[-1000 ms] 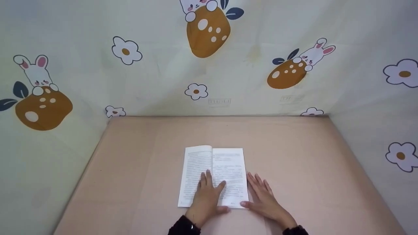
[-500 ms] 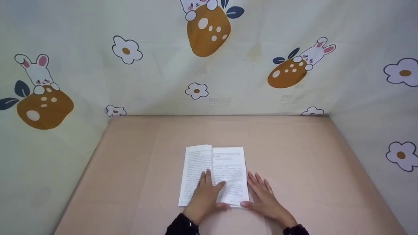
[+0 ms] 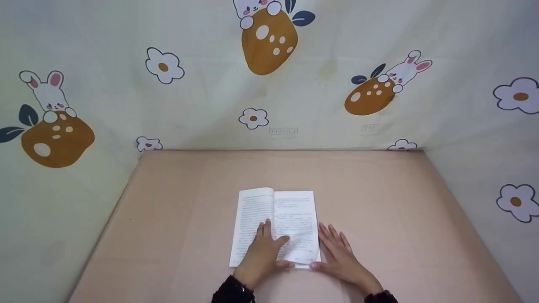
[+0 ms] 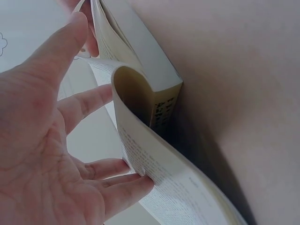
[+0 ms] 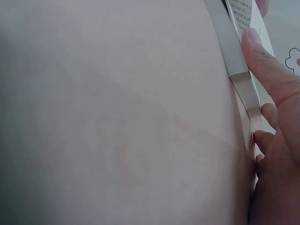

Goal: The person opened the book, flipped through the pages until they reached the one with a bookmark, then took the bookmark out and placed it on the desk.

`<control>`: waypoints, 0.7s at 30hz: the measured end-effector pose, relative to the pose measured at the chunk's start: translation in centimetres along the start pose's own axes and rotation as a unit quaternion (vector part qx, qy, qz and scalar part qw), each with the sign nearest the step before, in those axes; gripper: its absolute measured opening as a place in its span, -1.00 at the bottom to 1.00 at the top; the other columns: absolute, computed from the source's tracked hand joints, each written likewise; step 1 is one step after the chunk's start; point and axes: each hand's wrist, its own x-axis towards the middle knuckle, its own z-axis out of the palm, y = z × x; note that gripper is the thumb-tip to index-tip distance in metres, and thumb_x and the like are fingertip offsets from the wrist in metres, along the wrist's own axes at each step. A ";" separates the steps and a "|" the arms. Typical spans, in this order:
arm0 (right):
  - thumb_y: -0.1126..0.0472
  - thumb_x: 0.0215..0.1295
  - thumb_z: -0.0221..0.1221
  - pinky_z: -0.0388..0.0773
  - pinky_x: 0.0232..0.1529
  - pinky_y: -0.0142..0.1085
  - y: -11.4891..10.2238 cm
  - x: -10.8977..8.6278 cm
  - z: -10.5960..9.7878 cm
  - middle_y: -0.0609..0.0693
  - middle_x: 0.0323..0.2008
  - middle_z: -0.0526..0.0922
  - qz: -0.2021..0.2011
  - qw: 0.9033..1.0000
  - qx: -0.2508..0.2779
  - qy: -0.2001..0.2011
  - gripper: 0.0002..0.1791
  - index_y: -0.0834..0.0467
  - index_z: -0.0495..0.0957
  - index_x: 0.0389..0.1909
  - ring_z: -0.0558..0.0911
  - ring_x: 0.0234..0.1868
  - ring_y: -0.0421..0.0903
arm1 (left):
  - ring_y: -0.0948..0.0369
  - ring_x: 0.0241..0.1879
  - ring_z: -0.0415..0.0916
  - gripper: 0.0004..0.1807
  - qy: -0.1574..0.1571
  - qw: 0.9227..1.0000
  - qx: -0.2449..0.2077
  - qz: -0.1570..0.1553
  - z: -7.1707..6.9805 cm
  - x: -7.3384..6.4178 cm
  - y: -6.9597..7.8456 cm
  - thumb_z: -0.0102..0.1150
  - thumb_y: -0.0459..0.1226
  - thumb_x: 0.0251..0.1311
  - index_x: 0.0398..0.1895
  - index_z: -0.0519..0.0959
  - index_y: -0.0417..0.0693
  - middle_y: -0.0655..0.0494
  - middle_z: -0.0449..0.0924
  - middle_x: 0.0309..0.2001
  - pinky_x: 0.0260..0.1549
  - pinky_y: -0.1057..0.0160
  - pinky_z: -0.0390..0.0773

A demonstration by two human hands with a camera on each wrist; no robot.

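Observation:
An open paperback book (image 3: 294, 206) lies on the table, with printed pages facing up. My left hand (image 3: 263, 254) is spread over its lower middle, fingertips on the left page near the fold and index finger over the right page. In the left wrist view, its straight fingers touch the curved left-hand pages (image 4: 164, 171) beside the thick page block (image 4: 145, 51). Along the right edge rests my right hand (image 3: 343, 259), its thumb at the lower right corner. The right wrist view shows that thumb (image 5: 262, 58) on the book and the other fingers at its side.
The book rests on a beige-pink tabletop (image 3: 189, 202). Pale cloth walls (image 3: 202, 105) printed with rabbits, orange fruit and flowers enclose the table at the back and on both sides.
The right page's lower edge has lifted and shifted slightly, baring a strip of the page beneath. My left hand has drawn slightly left; my right hand stays at the edge.

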 end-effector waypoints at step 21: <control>-0.12 0.00 0.29 -0.50 0.36 0.03 -0.2 0.1 -0.2 0.14 0.45 -0.05 0.014 1.000 0.019 -0.019 -0.02 0.15 0.08 0.40 -0.19 0.46 0.22 | -0.31 0.24 0.17 -0.42 0.004 0.999 -0.033 0.009 -0.3 0.0 -0.8 0.25 0.10 -0.14 -0.01 0.61 0.06 -0.47 0.16 0.25 -0.04 0.03 0.56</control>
